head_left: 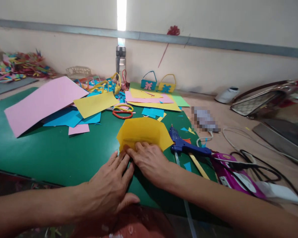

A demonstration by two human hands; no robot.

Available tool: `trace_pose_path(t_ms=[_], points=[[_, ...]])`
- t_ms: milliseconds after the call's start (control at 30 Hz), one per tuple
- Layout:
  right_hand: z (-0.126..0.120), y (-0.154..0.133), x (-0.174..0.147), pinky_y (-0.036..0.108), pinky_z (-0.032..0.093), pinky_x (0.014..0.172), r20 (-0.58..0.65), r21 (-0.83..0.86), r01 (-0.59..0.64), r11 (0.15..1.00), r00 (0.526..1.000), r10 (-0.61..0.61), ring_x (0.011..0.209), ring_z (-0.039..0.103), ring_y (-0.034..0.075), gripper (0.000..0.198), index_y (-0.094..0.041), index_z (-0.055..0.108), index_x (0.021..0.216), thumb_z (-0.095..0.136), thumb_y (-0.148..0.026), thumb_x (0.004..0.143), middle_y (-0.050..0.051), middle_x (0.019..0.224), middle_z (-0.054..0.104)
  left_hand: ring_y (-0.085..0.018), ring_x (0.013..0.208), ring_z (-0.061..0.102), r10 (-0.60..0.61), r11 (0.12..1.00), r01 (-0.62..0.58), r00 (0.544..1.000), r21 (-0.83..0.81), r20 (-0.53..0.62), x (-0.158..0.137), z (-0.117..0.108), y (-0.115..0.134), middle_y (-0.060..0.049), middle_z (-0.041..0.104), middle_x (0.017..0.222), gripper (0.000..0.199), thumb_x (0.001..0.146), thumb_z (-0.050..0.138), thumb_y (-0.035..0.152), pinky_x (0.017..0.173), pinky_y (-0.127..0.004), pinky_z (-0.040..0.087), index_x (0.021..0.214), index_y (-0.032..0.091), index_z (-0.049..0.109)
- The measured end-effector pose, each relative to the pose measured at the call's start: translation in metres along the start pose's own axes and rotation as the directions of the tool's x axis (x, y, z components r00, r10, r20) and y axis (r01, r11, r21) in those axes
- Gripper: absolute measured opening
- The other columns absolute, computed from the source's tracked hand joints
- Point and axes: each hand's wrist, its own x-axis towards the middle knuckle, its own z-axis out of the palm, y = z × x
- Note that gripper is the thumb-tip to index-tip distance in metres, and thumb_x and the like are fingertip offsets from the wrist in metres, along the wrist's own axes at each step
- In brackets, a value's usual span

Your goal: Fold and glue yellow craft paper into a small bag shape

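Observation:
In front of me lies a yellow paper sheet [144, 127] with slanted corners, its near edge creased and partly covered by my fingers. My left hand [109, 181] presses its stretched fingertips on the near left corner, with the thumb spread apart. Across the near edge, the bent fingers of my right hand [151, 162] grip the fold of the sheet. Just right of the sheet rests a blue glue gun [186, 145] with a clear glue stick [177, 160]. Beyond the sheet are scissors [123, 111] with red and yellow handles.
The green board [96, 152] carries a pink sheet [47, 102], a smaller yellow sheet [95, 104] and blue pieces. Two small paper handbags [149, 85] stand near the wall beside a bottle [121, 62]. A purple power strip [235, 178], cables and a bag [258, 100] are at right.

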Motion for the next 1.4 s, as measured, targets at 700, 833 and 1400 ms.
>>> trace_pose_path(t_ms=[700,833,1400], points=[[-0.008,-0.004,0.000,0.032,0.045,0.065,-0.025,-0.016,0.014,1.000,1.000,-0.014,0.089,0.061,0.022,0.027,-0.012,0.052,0.114,0.045,-0.013,0.088,0.012,0.099,0.065,-0.039,0.126,0.035,-0.097,0.990,0.099,0.995,-0.097,0.031,-0.006,-0.003,0.011,-0.026,0.041,0.134,0.080,0.077,0.038,0.070,0.099,-0.056,0.028,0.126,0.006,0.043],[-0.009,-0.005,0.002,0.036,0.046,0.072,-0.009,0.047,0.022,0.999,1.000,-0.021,0.098,0.058,0.024,0.027,-0.009,0.055,0.112,0.044,-0.012,0.087,0.016,0.111,0.060,-0.040,0.125,0.037,-0.062,0.995,0.065,0.997,-0.081,0.041,-0.004,-0.003,0.011,-0.028,0.040,0.134,0.082,0.078,0.038,0.069,0.099,-0.055,0.030,0.127,0.004,0.041],[-0.002,-0.003,0.017,0.036,0.044,0.067,0.064,0.161,-0.062,0.985,0.997,0.052,0.087,0.060,0.023,0.026,-0.013,0.058,0.100,0.034,-0.015,0.091,0.011,0.096,0.063,-0.043,0.123,0.039,0.020,1.000,-0.020,1.000,0.014,-0.024,-0.005,-0.004,0.008,-0.029,0.045,0.130,0.083,0.081,0.027,0.068,0.096,-0.057,0.033,0.127,0.001,0.044]])
